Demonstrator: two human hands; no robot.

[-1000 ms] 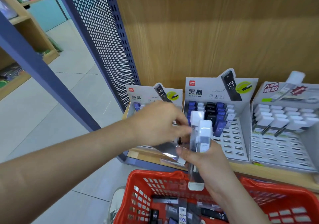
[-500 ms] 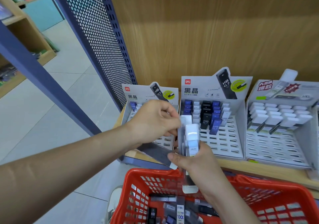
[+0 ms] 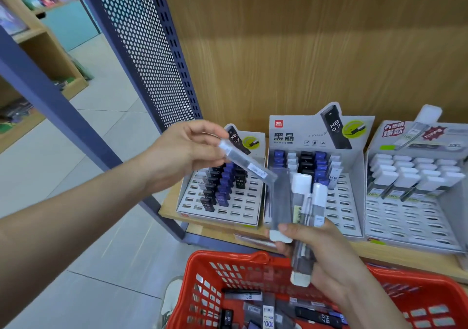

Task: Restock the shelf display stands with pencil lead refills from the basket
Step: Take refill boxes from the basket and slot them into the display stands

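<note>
Over the red basket, both hands hold pencil lead refills before the shelf stands.

Nearest the camera, loose refills lie in the basket; just above it the right hand has its fingers wrapped round a bundle of clear white-capped cases, held roughly upright. Up and to the left, the left hand pinches a single clear case at its capped end, tilted down toward the bundle. Beyond, on the wooden shelf, stand three slotted displays: the left stand with black and blue cases, the middle stand with blue, white and black ones, and the right stand with white-capped ones.
</note>
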